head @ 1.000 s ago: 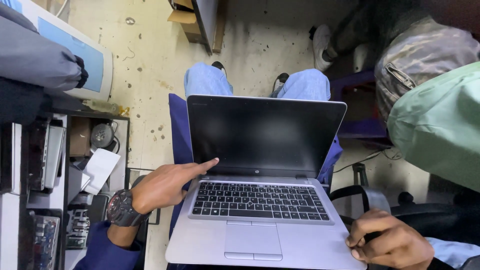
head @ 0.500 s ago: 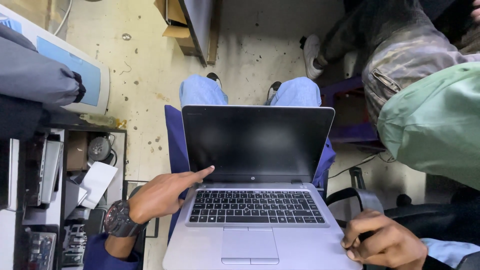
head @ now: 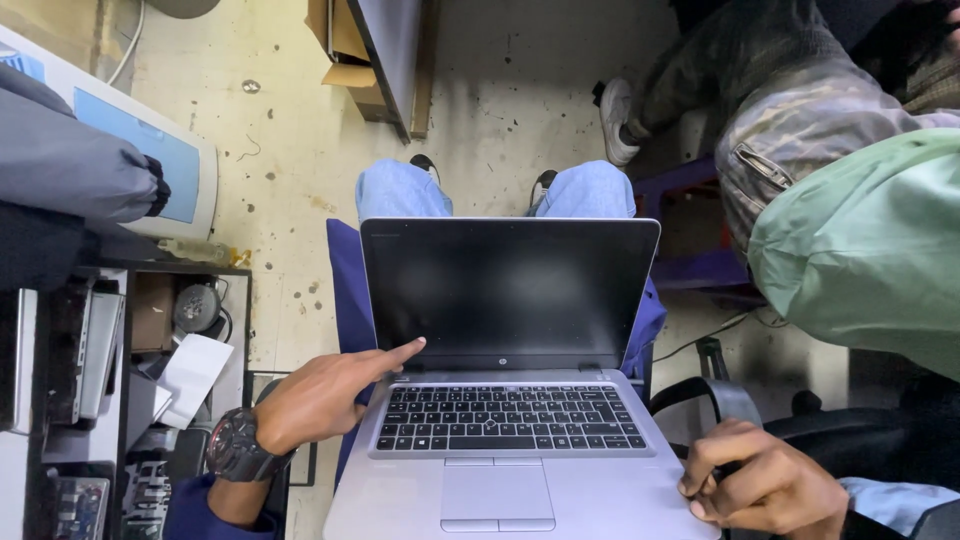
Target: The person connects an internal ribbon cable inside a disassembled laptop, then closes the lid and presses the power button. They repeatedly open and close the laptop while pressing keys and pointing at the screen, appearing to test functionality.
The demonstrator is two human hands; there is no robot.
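Pointing with the index finger stretched out and the other fingers curled under, the left hand (head: 320, 400) has its fingertip right at the top-left corner of the laptop (head: 505, 400), touching or almost touching the strip between keyboard and hinge, where a power button usually sits. Can't tell from here if it's actually pressing. Over at the laptop's front-right corner, the right hand (head: 765, 485) has its fingers bunched and curled over the edge, steadying the machine. The laptop is open on the person's lap, silver deck, black keys, trackpad near the front, and the screen (head: 505, 290) is completely dark.

So my read: this is the power-on step. Next move calls for a firm press at that corner, then watching the screen for life.

Further out, a chunky wristwatch (head: 235, 447) on the left wrist. Left of the laptop, a cluttered shelf (head: 180, 340) of gear. Right of it, another seated person's pale green sleeve (head: 870, 240).
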